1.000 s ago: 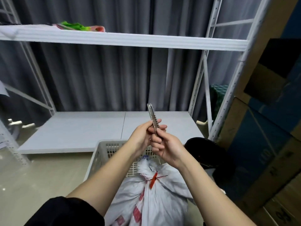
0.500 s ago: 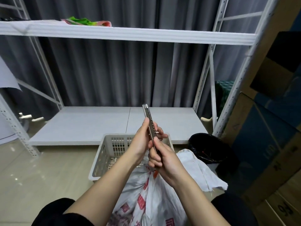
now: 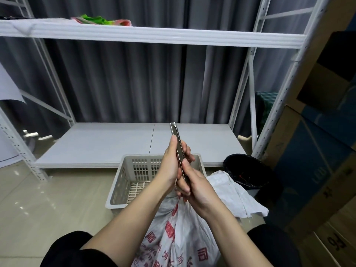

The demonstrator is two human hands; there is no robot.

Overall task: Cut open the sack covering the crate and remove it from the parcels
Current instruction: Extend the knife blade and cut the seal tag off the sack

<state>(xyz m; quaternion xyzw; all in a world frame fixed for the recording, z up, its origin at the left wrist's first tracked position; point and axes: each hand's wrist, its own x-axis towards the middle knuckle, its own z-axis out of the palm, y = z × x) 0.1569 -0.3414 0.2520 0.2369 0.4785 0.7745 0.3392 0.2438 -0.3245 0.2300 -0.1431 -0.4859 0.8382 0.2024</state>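
Head view, near to far. Closest to us: black sleeves at the bottom corners, both bare forearms converging toward frame centre. Under them sits the sack (image 3: 179,237), white woven, red printed characters, top bunched up right below the hands. We can't see any parcels (sack covers whatever is under it).

Both hands meet on a utility knife (image 3: 176,143), slim metal body, standing nearly upright with its top end tilted slightly left. Left hand (image 3: 170,164) wraps the knife's middle, thumb laid up along the left side of the body, fingers curled round the far side. Right hand (image 3: 194,186) grips the lower end, fingers curled, thumb pressed up along the body just below the left fingers. Hands touch each other. We can't tell whether a blade is out.

Just behind the hands: beige slotted crate (image 3: 133,176) on the tiled floor, the part of its interior we see is bare, sack's top edge against its near side. Right of the crate a second piece of white woven cloth (image 3: 235,195) lies on the floor, then a black bin (image 3: 248,172) with a dark liner. Cardboard boxes (image 3: 316,160) stack up along the right edge.

Farther back: white metal rack (image 3: 269,97), low shelf board behind the crate, upper shelf with a green and pink item (image 3: 104,20) on it. Grey curtain (image 3: 134,81) behind everything.
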